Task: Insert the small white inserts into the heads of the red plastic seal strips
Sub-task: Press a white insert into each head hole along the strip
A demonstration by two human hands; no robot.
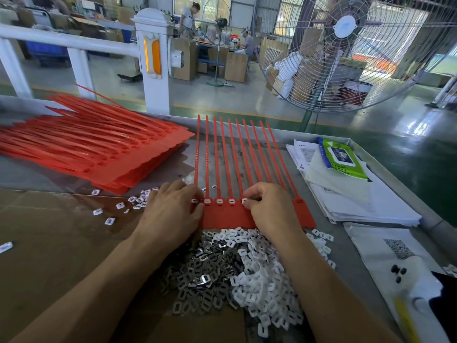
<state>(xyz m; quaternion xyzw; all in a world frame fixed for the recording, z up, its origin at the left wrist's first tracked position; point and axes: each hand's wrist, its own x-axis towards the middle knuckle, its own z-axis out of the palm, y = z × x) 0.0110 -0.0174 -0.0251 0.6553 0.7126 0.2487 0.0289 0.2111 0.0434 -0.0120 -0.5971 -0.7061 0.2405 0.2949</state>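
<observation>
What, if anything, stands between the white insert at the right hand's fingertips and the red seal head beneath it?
Nothing visible does. The right hand pinches the white insert directly at the head row of the red seal strips; its fingers hide the socket itself. The left hand rests at the row's left end.

Big standing fan [346, 53], wet-wipes pack [342, 158] atop papers [366, 206], white railing [74, 43].

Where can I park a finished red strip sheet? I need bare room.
Bare brown cardboard left of the left hand, below the stacked red strip sheets. Crowded: metal-and-white insert heap and papers beyond the right hand.
</observation>
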